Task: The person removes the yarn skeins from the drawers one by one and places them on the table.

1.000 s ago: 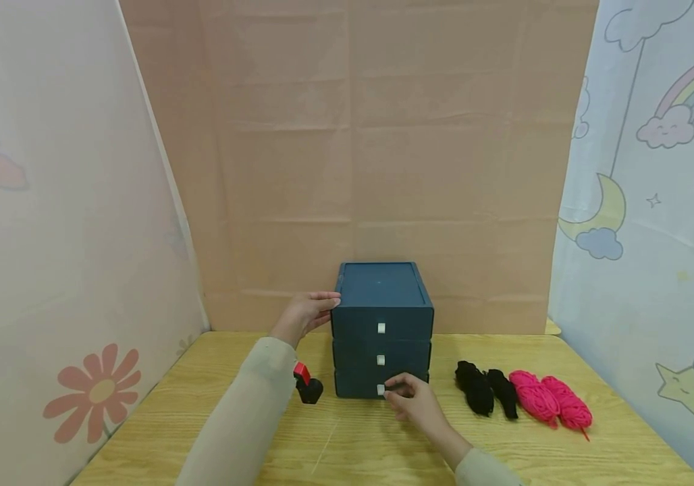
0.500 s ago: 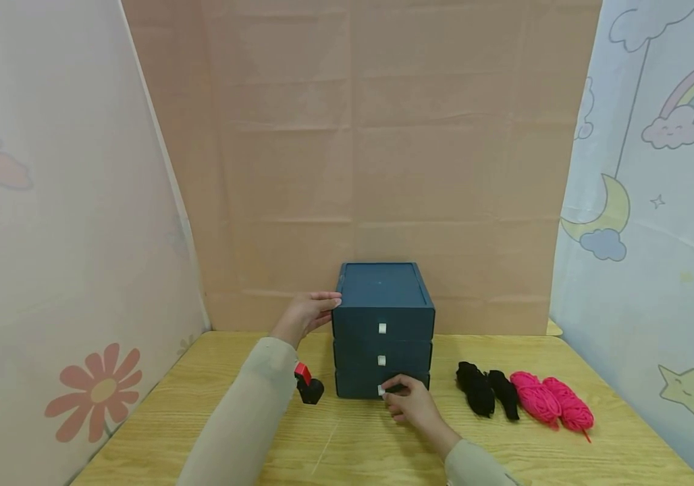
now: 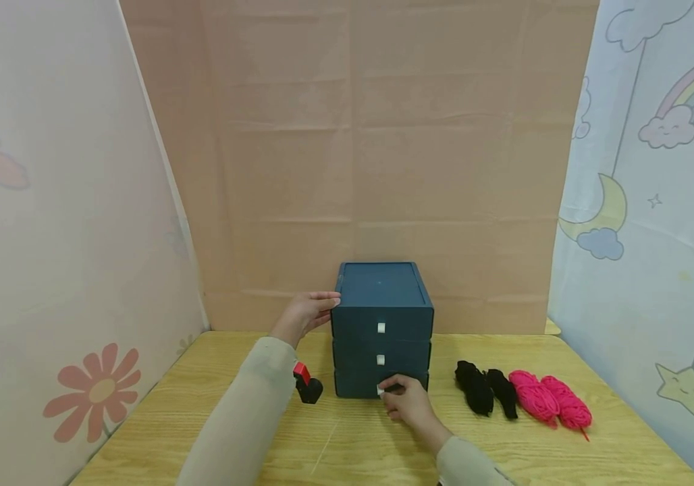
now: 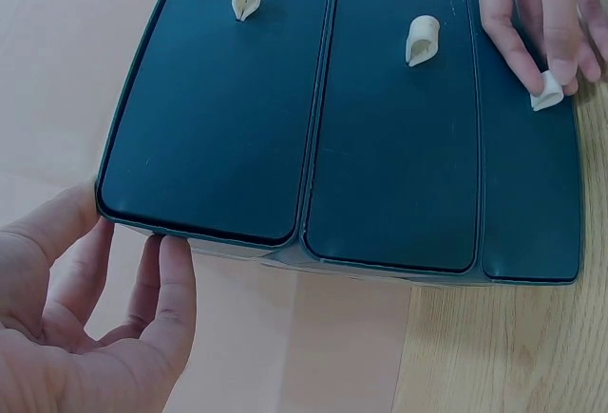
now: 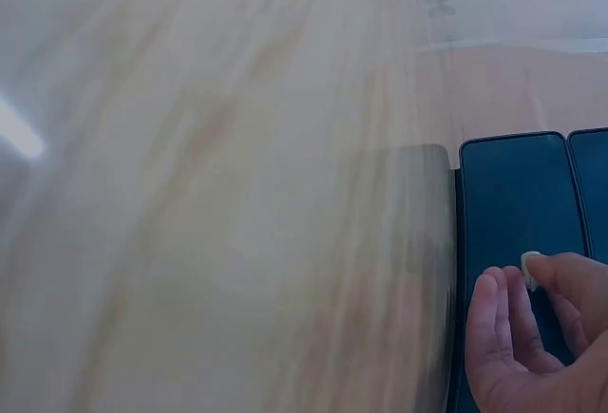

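A dark blue three-drawer cabinet [image 3: 381,324] stands on the table, a small white pull tab on each drawer front. All three drawers look pushed in. My left hand [image 3: 306,316] rests against the cabinet's upper left corner. In the left wrist view, the fingertips of that left hand [image 4: 104,309] touch the side and the corner edge, with the fingers only slightly bent. Down at the lowest drawer, my right hand [image 3: 409,403] pinches its white pull tab [image 4: 546,92] between thumb and fingers. The right wrist view shows the right hand [image 5: 532,337] at the same tab.
Two black yarn bundles [image 3: 474,388] and two bright pink yarn bundles [image 3: 538,398] lie right of the cabinet. A black and red device [image 3: 307,385] shows under the left sleeve. Brown paper [image 3: 377,135] hangs behind the wooden table [image 3: 201,398].
My right wrist and sleeve have shifted slightly left, and the fingers have closed in further on the lowest tab. The left hand and the cabinet have stayed in place.
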`<control>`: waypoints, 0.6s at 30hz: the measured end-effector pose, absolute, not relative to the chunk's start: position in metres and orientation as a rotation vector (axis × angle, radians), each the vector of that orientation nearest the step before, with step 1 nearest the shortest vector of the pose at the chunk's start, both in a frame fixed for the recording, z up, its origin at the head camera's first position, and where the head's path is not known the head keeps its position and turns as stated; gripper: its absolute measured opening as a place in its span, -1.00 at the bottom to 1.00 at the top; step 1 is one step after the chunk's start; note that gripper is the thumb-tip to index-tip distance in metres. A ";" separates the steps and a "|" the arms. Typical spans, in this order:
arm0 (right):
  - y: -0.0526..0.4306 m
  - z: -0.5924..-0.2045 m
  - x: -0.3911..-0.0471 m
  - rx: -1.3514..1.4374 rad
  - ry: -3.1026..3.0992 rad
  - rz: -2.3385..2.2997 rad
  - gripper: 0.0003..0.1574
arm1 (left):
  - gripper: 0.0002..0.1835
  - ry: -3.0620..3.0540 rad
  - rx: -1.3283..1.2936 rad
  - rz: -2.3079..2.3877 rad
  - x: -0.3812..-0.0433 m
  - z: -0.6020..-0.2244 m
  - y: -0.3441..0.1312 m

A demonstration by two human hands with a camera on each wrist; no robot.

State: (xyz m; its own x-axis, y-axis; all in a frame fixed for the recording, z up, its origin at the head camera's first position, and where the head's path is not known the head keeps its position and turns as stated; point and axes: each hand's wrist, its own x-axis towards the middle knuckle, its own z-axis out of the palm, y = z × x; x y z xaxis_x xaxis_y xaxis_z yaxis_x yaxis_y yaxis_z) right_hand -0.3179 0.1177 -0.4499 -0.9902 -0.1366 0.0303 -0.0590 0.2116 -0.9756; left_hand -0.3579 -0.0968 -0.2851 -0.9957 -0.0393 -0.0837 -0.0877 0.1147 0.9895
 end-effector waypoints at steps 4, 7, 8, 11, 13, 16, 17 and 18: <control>0.117 -0.450 -0.319 -0.200 2.414 -1.929 -0.78 | -0.75 2.322 -0.126 2.064 -0.359 -0.285 -0.097; 0.116 -0.450 -0.320 -0.210 2.491 -1.883 -0.80 | -0.74 2.323 -0.120 2.061 -0.360 -0.285 -0.097; 0.116 -0.449 -0.320 -0.213 2.516 -1.867 -0.81 | -0.74 2.318 -0.121 2.063 -0.360 -0.285 -0.098; 0.115 -0.450 -0.322 -0.228 2.586 -1.819 -0.83 | -0.74 2.312 -0.114 2.058 -0.360 -0.285 -0.098; 0.115 -0.450 -0.322 -0.236 2.596 -1.811 -0.83 | -0.74 2.309 -0.107 2.057 -0.360 -0.285 -0.099; 0.116 -0.451 -0.323 -0.247 2.584 -1.812 -0.82 | -0.74 2.302 -0.108 2.060 -0.359 -0.285 -0.099; 0.117 -0.451 -0.323 -0.248 2.577 -1.813 -0.82 | -0.74 2.304 -0.107 2.059 -0.359 -0.285 -0.099; 0.117 -0.451 -0.323 -0.252 2.570 -1.814 -0.81 | -0.74 2.306 -0.107 2.057 -0.359 -0.285 -0.099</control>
